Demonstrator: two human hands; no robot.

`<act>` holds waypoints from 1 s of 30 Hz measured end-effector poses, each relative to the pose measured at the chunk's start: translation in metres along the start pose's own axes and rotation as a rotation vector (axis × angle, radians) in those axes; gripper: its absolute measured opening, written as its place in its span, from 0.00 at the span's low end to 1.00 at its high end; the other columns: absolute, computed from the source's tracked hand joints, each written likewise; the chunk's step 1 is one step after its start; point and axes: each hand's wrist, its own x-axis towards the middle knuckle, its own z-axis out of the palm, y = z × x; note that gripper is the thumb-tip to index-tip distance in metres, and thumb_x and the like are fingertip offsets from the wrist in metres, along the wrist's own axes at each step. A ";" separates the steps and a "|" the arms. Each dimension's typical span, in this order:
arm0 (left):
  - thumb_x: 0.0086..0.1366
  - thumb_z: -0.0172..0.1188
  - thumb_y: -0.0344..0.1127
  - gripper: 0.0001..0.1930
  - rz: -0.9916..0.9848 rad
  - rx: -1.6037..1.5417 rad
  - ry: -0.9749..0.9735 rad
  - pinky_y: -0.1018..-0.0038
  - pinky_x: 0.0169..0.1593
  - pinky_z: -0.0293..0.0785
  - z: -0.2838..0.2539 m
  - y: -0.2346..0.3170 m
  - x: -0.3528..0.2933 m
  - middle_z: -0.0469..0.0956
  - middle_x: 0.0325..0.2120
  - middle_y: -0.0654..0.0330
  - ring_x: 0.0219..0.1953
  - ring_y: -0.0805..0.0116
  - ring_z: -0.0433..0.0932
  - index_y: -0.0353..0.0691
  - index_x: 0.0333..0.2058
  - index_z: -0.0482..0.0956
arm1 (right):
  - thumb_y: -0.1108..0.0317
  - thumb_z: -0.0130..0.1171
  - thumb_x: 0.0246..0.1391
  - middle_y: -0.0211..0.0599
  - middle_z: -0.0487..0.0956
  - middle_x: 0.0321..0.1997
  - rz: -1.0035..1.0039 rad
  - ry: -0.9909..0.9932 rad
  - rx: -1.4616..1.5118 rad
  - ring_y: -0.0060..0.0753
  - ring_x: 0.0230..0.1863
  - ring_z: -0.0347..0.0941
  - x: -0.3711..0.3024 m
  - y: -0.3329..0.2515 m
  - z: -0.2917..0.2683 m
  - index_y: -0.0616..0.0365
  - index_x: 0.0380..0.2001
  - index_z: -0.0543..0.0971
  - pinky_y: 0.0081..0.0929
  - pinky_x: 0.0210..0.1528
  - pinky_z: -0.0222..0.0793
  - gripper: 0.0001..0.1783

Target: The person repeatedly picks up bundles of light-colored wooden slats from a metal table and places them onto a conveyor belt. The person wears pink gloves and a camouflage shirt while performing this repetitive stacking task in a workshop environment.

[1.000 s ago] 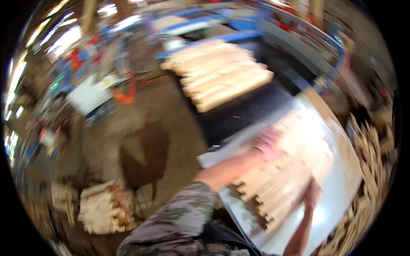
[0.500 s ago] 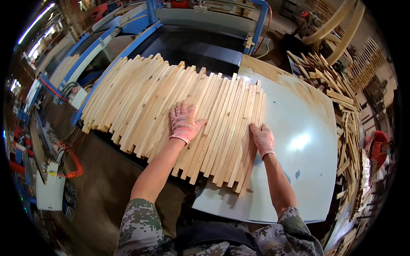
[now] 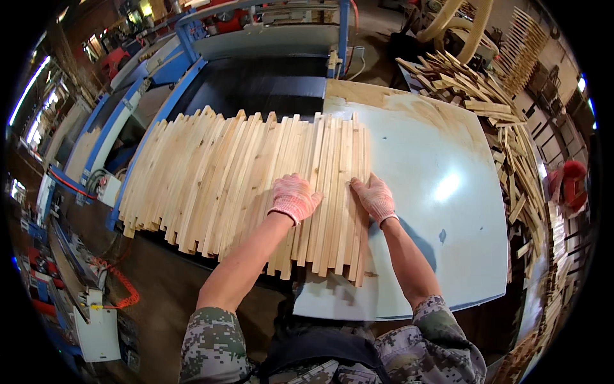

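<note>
A wide layer of pale wooden strips [image 3: 217, 173] lies side by side with uneven ends, from the blue-railed dark conveyor bed onto a smooth light-blue table. My left hand [image 3: 295, 197], in a pinkish knit glove, rests on the strips right of the middle. Its fingers are curled down against them and its thumb points right. My right hand [image 3: 374, 197], gloved the same way, grips the right edge of the layer, thumb side on the outermost strips. Between the hands sits a narrow group of strips, its ends slightly offset from the others. The fingertips are partly hidden.
The light-blue table [image 3: 441, 249] extends to the right, with a worn brown far edge. Behind the strips is the dark conveyor bed [image 3: 256, 86] with its blue rail [image 3: 157, 121]. Loose scrap wood [image 3: 470, 83] is piled at far right. A red coiled hose [image 3: 128, 288] hangs at left.
My left hand has gone from lying flat with fingers spread to curled, and is closer to the right hand. The strips between the hands look bunched closer. The view has shifted.
</note>
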 end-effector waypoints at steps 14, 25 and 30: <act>0.66 0.62 0.65 0.42 0.038 -0.448 -0.022 0.53 0.64 0.75 0.043 0.116 -0.059 0.76 0.62 0.37 0.63 0.40 0.77 0.39 0.68 0.72 | 0.45 0.65 0.61 0.57 0.76 0.65 0.046 0.133 0.030 0.55 0.67 0.74 -0.107 0.096 -0.070 0.64 0.74 0.67 0.43 0.68 0.71 0.46; 0.76 0.61 0.44 0.31 0.309 -1.324 -0.493 0.76 0.52 0.81 0.057 0.043 -0.115 0.82 0.51 0.56 0.46 0.74 0.81 0.31 0.70 0.71 | 0.61 0.69 0.62 0.52 0.80 0.58 -0.279 0.508 -0.039 0.50 0.56 0.79 -0.133 0.037 -0.073 0.63 0.72 0.70 0.41 0.60 0.77 0.39; 0.76 0.62 0.44 0.28 0.125 -1.653 -0.397 0.74 0.49 0.82 0.047 -0.145 -0.158 0.84 0.51 0.57 0.43 0.73 0.83 0.34 0.68 0.75 | 0.55 0.68 0.59 0.46 0.83 0.44 -0.150 0.062 0.193 0.39 0.47 0.80 -0.107 -0.043 0.043 0.66 0.72 0.70 0.33 0.55 0.76 0.42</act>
